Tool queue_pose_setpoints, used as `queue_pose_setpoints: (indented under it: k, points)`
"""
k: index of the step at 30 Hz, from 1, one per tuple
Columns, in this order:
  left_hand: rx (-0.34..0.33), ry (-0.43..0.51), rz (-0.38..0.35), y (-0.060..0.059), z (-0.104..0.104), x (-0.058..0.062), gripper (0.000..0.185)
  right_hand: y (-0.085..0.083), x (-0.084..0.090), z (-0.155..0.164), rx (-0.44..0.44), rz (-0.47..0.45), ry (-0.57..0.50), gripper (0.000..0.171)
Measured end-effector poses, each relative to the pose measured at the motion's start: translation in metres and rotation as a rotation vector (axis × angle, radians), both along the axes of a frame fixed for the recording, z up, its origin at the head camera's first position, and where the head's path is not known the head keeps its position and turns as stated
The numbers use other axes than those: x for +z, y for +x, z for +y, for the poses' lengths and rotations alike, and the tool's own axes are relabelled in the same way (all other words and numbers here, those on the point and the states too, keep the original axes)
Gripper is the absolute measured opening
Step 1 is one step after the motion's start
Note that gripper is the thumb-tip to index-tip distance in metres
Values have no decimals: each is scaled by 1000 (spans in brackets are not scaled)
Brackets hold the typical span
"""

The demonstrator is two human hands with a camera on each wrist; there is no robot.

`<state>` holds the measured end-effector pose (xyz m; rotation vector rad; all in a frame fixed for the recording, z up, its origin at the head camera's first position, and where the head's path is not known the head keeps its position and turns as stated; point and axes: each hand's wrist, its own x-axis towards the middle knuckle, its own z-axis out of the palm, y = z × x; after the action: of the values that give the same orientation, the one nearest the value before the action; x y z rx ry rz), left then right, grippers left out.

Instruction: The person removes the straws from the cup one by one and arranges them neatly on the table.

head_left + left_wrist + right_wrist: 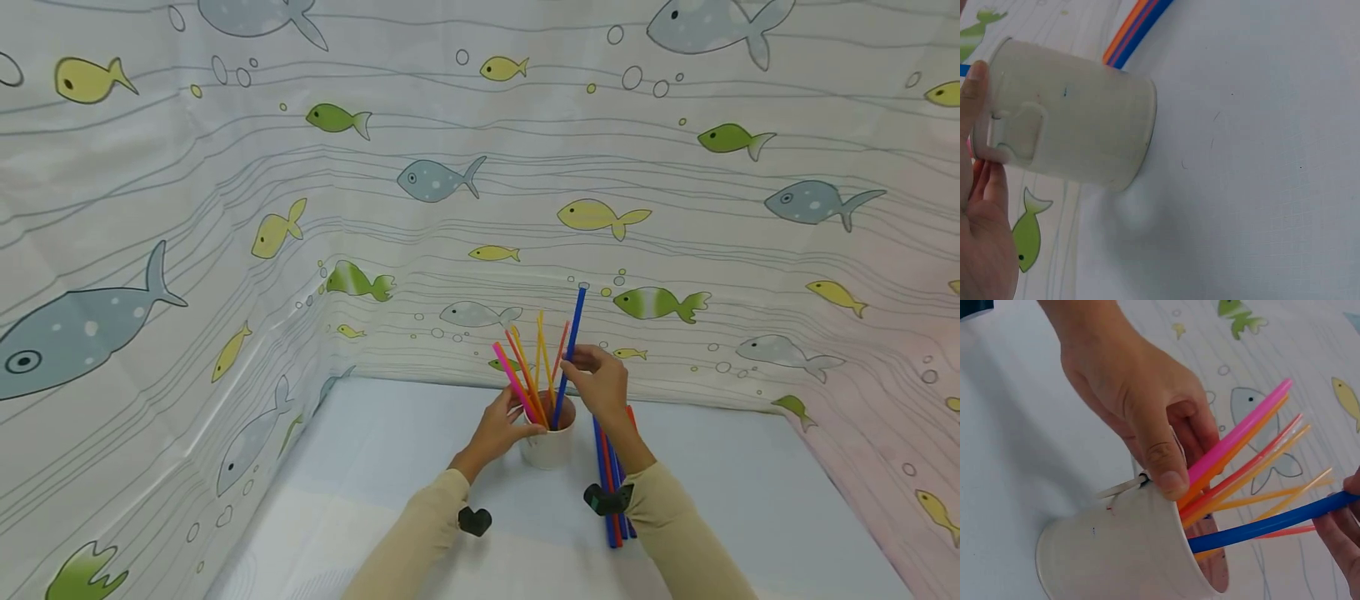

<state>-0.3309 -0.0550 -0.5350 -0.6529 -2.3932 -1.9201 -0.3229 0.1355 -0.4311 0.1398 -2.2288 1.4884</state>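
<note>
A white cup [545,450] stands on the table, with several pink, orange, red and yellow straws [1247,440] leaning out of its mouth. My left hand [495,429] holds the cup by its rim, thumb on the near side and fingers behind, beside the pink straw [513,379]. In the left wrist view the cup's side and small handle [1019,131] show next to that hand. My right hand [600,379] pinches a thicker blue straw [572,342] about midway. The blue straw stands nearly upright, its lower end inside the cup.
Several blue and red straws [606,467] lie in a bundle on the white table [375,450], to the right of the cup and partly under my right forearm. A fish-patterned sheet [420,275] rises behind the table and along both sides.
</note>
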Motion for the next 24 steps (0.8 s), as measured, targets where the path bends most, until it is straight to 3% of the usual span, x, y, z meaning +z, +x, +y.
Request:
queue_pose_setpoints:
  k: [6, 15, 24]
  points:
    - [8, -15, -3, 0, -1, -1, 82, 1, 14, 10, 27, 23, -57, 25]
    - [23, -37, -4, -1, 0, -5, 81, 6, 37, 31, -15, 48, -68, 30]
    - [19, -18, 4, -1, 0, -3, 80, 8, 33, 56, -28, -50, -129, 35]
